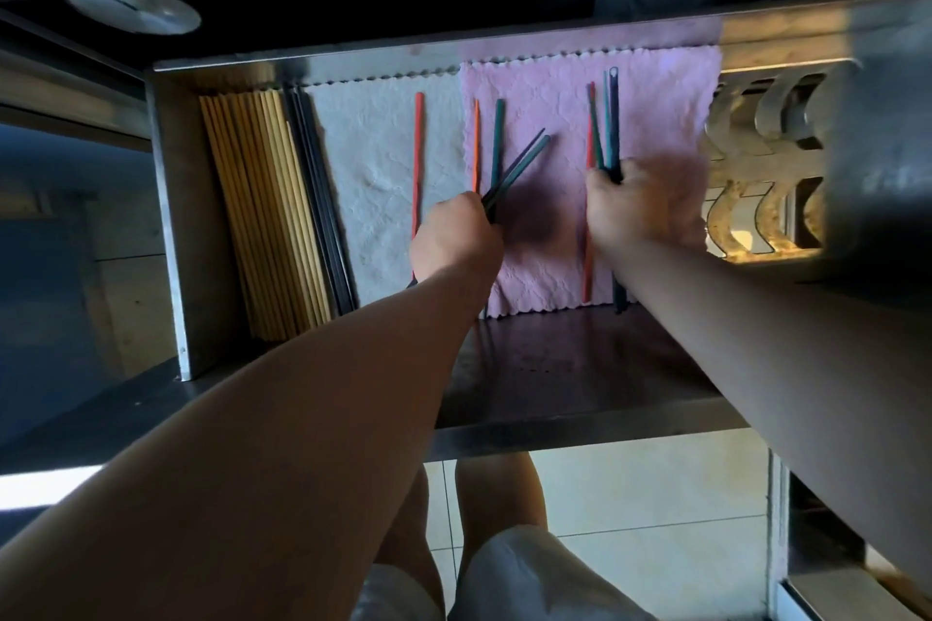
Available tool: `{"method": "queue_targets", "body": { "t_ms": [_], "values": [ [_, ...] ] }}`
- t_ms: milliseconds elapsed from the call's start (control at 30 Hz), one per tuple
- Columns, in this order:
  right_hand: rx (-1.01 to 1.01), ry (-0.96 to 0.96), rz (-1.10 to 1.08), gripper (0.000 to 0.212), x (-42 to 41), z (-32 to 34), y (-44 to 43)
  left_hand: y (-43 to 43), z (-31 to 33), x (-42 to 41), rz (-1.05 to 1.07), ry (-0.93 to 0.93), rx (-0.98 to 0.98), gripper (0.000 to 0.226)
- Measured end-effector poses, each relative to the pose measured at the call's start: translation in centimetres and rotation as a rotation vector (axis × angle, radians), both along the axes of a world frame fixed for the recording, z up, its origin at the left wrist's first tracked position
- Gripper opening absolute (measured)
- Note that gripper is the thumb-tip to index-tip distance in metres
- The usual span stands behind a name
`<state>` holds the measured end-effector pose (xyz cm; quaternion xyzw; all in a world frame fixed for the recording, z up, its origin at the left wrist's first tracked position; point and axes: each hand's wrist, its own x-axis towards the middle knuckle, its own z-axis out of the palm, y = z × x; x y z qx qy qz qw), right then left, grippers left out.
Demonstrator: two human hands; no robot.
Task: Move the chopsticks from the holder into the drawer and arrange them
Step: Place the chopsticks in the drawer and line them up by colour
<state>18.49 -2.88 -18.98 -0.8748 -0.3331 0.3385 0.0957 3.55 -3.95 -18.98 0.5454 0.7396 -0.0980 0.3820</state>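
Note:
An open steel drawer [171,197] holds a white cloth [373,151] and a pink cloth [544,106]. My left hand [454,237] is shut on two dark chopsticks [524,161] that slant up to the right. My right hand [635,202] is shut on a bundle of dark and teal chopsticks [611,121] held upright over the pink cloth, beside a red one [588,217]. Loose on the cloths lie a red chopstick [417,151], an orange chopstick [476,141] and a teal chopstick [497,141]. A perforated metal holder [766,151] lies at the right.
Several wooden chopsticks [262,212] and black chopsticks [323,212] are lined up along the drawer's left side. The drawer's bare dark bottom [555,358] shows in front of the cloths. Tiled floor and my knees are below. A round metal lid [133,8] sits at the far left.

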Motion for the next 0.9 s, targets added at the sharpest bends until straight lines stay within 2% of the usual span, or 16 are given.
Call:
{"method": "queue_targets", "body": {
  "t_ms": [100,233,367,500,667,767,900],
  "values": [
    [0.005,-0.051,-0.021,0.036,1.1,0.3,0.0,0.0,0.2,0.8,0.035,0.021,-0.053,0.006],
    [-0.007,-0.076,-0.015,0.037,1.8,0.8,-0.3,0.0,0.6,1.2,0.103,-0.032,-0.056,0.014],
    [0.028,0.109,-0.052,0.034,0.9,0.6,0.0,-0.2,1.1,0.4,0.116,-0.110,0.047,0.021],
    [0.059,0.312,-0.074,0.040,-1.2,0.0,-0.2,0.0,1.7,-1.6,0.183,-0.162,0.096,0.021],
    [0.044,0.543,-0.076,0.035,-3.9,1.1,-0.4,-0.5,1.8,-4.4,0.311,-0.129,0.122,0.027],
    [0.038,0.571,-0.104,0.035,-5.1,1.4,-0.4,-0.3,1.3,-5.7,0.414,-0.094,0.073,0.034],
    [0.043,0.550,-0.077,0.033,-6.2,1.6,-0.7,0.3,0.8,-5.7,0.411,-0.137,-0.029,0.038]
  ]
}}
